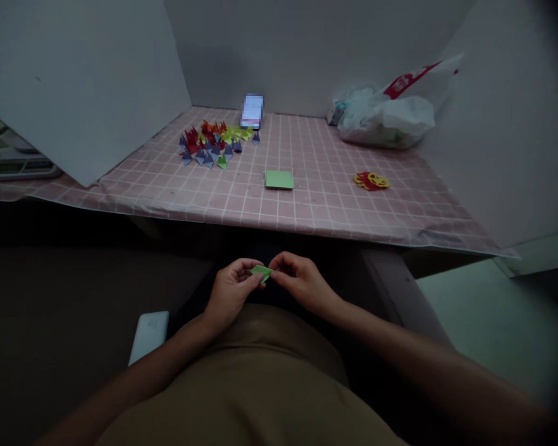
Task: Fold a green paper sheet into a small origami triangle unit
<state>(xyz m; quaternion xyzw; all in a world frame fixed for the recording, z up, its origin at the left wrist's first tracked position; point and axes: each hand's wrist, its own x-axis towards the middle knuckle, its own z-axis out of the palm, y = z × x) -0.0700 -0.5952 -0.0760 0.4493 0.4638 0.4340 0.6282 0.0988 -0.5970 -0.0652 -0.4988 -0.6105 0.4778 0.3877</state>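
Over my lap, a small folded piece of green paper (261, 271) is pinched between both hands. My left hand (232, 288) grips its left side, thumb in front and fingers behind. My right hand (302, 282) pinches the right tip between thumb and forefinger. Beyond them, on the table, lies a stack of green square paper (279, 180). Farther back on the left stands a cluster of small folded paper figures (209, 147) in red, orange, yellow, purple and green.
A phone (252, 111) with a lit screen leans at the table's back. White plastic bags (385, 121) sit at the back right, with red and yellow cut-out pieces (371, 181) nearer. A white device (149, 337) lies beside my left forearm. White panels (84, 80) border the pink checked table (325, 204).
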